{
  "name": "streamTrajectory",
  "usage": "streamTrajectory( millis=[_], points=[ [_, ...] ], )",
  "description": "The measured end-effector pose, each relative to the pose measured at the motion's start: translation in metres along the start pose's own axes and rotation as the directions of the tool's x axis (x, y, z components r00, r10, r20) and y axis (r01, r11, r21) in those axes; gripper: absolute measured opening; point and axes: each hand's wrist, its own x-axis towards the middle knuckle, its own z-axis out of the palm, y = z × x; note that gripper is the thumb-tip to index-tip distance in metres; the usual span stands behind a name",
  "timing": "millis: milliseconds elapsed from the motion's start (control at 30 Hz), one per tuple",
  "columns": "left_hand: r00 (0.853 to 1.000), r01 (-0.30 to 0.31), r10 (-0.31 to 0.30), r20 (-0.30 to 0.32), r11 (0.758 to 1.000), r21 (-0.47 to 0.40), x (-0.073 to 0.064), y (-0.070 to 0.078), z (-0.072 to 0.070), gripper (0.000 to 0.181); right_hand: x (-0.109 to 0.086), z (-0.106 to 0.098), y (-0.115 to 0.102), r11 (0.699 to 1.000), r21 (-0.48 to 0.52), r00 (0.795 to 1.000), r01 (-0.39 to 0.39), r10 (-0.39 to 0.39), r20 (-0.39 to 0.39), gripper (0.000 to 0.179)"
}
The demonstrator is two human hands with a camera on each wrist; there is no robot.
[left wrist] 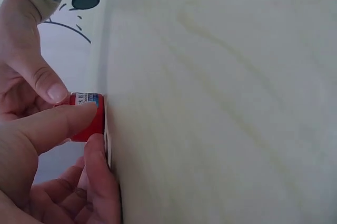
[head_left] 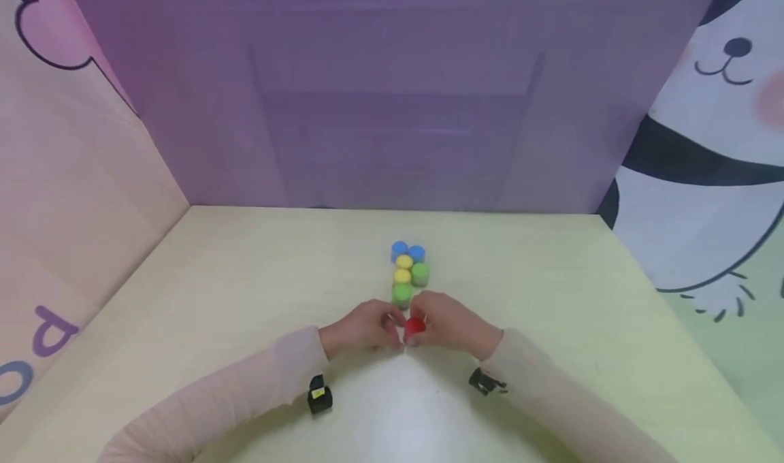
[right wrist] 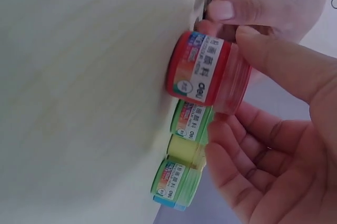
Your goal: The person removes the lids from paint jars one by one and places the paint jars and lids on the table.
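R hand (head_left: 456, 318) fingers pinch the red deli paint jar (right wrist: 197, 68) by its upper end, prob. to keep its base free; it's roughly upright, low over the bench (head_left: 520, 279), nearside of the green jars (head_left: 402, 295). L hand (head_left: 363, 327) fingers lie v. close, maybe to steady; can't tell if gripping. Yellow jars (head_left: 402, 276) + blue jars (head_left: 399, 250) sit beyond, bunched, prob. for order.

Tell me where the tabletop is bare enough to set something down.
Bare table lies left and right of the jar cluster, out to the side walls, and beyond the blue jars up to the purple panel. The middle is crowded: yellow jars, green jars, then the left hand and right hand by the red jar.
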Motion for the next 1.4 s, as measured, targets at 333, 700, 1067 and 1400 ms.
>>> streamTrajectory(
  millis=[333, 700, 1067, 1400],
  points=[
    [1.0, 0.008, -0.008, -0.01, 1.0, -0.004, -0.0001, -0.0007, 0.0054, 0.041, -0.0017, 0.0035, -0.0006, 0.999, -0.024, 0.999, 0.046, -0.045, 0.014, 0.029],
    [1.0, 0.0, 0.0, 0.005, 0.999, -0.034, 0.005, -0.0019, 0.0061, 0.037, -0.0076, 0.0009, -0.0054, 0.998, -0.046, 0.999, 0.039, -0.039, 0.004, 0.03],
    [1.0, 0.0, 0.003, 0.029, 0.996, -0.092, 0.0058, -0.0032, 0.0051, 0.044, -0.0052, 0.0028, -0.0054, 0.999, -0.036, 0.999, 0.033, -0.032, 0.007, 0.027],
    [0.996, -0.044, 0.051, 0.071, 0.995, -0.095, 0.0048, -0.0086, 0.0087, 0.03, -0.0063, 0.0027, -0.0019, 0.984, -0.121, 0.991, 0.128, -0.122, 0.053, 0.026]
  ],
)
